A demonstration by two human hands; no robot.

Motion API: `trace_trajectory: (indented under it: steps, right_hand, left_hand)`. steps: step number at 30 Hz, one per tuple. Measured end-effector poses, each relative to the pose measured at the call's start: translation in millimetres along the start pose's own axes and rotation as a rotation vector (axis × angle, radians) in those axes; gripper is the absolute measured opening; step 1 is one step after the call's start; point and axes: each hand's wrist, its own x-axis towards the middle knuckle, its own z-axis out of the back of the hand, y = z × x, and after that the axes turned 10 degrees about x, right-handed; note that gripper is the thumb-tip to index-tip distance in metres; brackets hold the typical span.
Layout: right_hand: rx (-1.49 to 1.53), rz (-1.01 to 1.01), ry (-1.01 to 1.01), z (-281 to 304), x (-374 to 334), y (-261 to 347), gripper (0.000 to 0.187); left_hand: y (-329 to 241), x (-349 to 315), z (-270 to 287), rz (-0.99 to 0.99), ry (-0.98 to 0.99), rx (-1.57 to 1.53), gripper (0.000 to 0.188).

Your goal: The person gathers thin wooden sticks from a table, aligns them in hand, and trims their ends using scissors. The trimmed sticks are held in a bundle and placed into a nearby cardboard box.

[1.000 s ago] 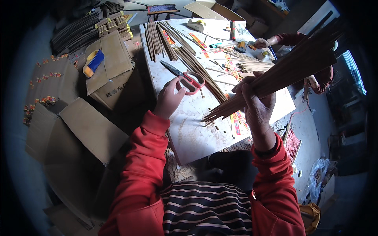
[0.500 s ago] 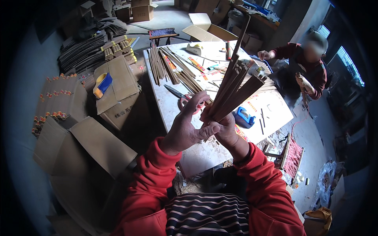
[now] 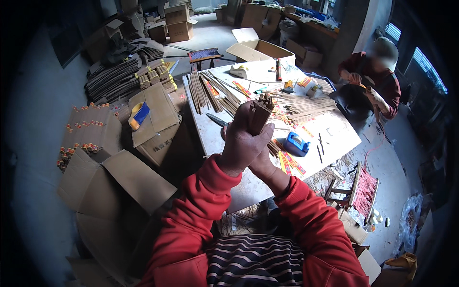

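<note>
A thick bundle of brown incense sticks (image 3: 261,116) is held up over the near part of the white table (image 3: 248,189), its cut ends tilted toward me. My left hand (image 3: 240,139) is wrapped round the bundle, with the thumb across its near side. Just below and to the right, my right hand (image 3: 266,165) closes on the lower part; its fingers are mostly hidden behind the left. Scissors (image 3: 216,119) lie beside my left hand, partly covered by it. A blue tape dispenser (image 3: 296,145) stands right of the hands.
Loose sticks (image 3: 306,106) and red-yellow labels (image 3: 291,163) cover parts of the table. On the left are an open carton (image 3: 138,179), a closed carton with a tape dispenser (image 3: 139,116) on it, and stacked labelled bundles (image 3: 86,129). A co-worker (image 3: 377,79) sits at far right.
The bundle has tipped from fanned and pointing away to end-on toward me, and looks compact. My left hand has moved from beside it to round it. The view has shifted slightly.
</note>
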Motion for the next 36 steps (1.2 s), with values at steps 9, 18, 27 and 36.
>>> trace_trajectory:
  steps: [9,18,27,36]
  right_hand:
    - [0.18,-0.137,0.062,6,-6,15,0.034]
    - [0.148,-0.225,-0.01,13,-19,-13,0.029]
    - [0.325,-0.59,0.243,11,-22,48,0.015]
    - [0.109,-0.829,0.315,5,-45,56,0.024]
  left_hand:
    - [-3,8,4,-0.035,0.032,0.044,0.034]
    - [-2,3,-15,0.108,0.02,-0.029,0.013]
    - [-22,7,21,0.365,0.291,-0.544,0.018]
    - [9,14,68,0.458,-0.228,-0.7,0.024]
